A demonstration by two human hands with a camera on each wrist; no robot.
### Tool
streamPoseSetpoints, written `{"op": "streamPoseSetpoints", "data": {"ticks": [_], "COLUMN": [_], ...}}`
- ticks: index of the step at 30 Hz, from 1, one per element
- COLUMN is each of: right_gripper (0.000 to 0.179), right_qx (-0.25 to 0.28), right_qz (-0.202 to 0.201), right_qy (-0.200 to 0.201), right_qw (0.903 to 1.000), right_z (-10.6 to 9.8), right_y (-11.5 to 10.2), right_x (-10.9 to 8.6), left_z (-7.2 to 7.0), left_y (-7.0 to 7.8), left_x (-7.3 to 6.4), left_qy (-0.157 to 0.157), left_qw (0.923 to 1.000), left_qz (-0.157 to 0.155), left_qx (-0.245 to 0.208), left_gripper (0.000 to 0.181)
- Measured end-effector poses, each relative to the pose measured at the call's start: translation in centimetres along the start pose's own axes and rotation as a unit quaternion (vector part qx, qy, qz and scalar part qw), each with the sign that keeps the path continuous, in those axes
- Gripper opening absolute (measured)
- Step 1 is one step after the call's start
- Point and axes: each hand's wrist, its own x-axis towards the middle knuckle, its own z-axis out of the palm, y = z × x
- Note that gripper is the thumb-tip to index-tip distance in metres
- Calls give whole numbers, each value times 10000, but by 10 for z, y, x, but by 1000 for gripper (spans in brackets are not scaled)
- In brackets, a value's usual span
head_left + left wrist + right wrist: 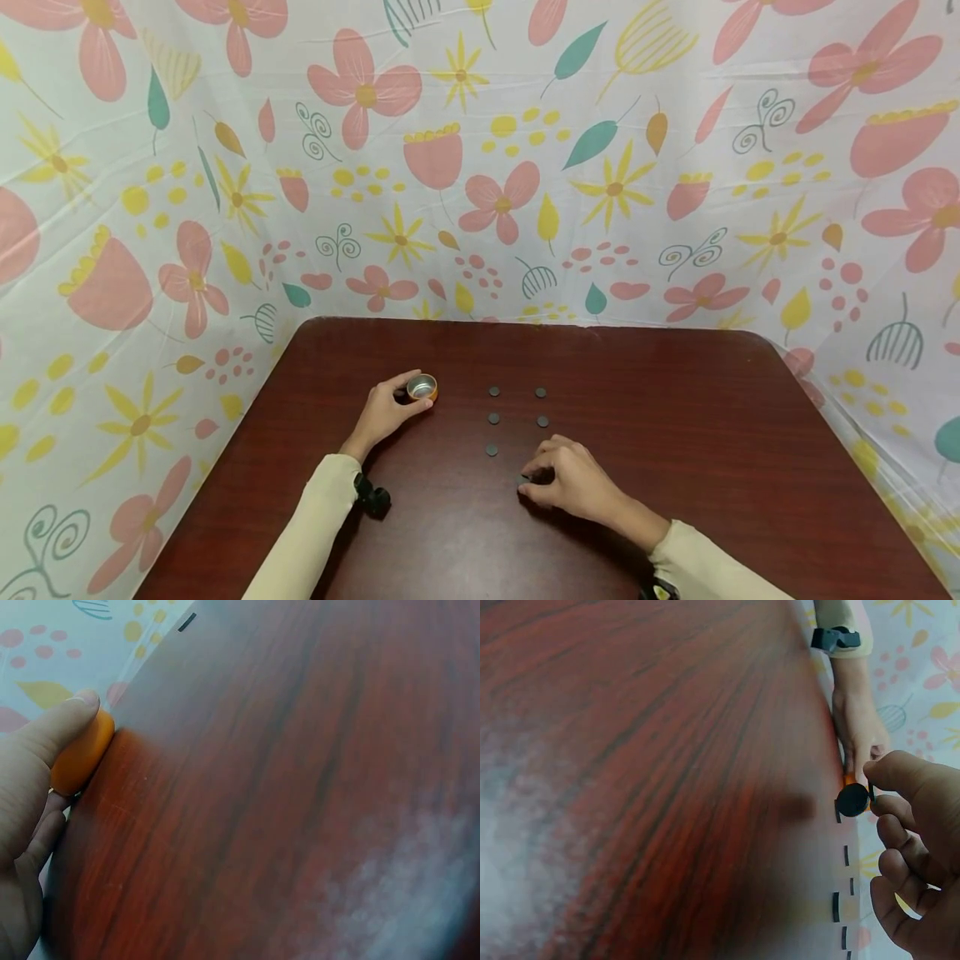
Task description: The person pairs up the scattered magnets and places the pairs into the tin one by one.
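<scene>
My left hand (386,417) grips a small round tin (422,386), orange outside and silvery inside, its open top facing up on the table's left half. In the left wrist view, the thumb lies along one side of the orange tin (84,754), with fingers at the other. Nearer the front, my right hand (573,482) pinches a small dark disc (522,480) between thumb and forefinger, close over the table. The right wrist view shows a black disc (853,800) face-on at those fingertips. Several similar discs (493,418) lie flat in two columns between the hands.
The dark red-brown wooden table (675,392) has rounded far corners. A flower-patterned cloth (502,200) hangs behind it and along its sides. Each wrist wears a black strap with a small device, the left one (372,497) standing out beside the sleeve.
</scene>
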Motion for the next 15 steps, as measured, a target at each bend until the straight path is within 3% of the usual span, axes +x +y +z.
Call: {"op": "streamPoseSetpoints", "data": {"ticks": [10, 15], "right_gripper": [13, 12], "right_qx": [320, 626], "right_qz": [-344, -285], "right_qy": [320, 282], "right_qw": [9984, 9972], "right_z": [2, 1], "right_y": [4, 5], "right_x": [11, 20], "left_z": [1, 1], "left_y": [0, 0], "left_x": [0, 0], "left_qy": [-14, -34], "left_qw": [9999, 9999], "left_qz": [-95, -102], "left_qx": [-72, -58], "left_gripper": [66, 66]}}
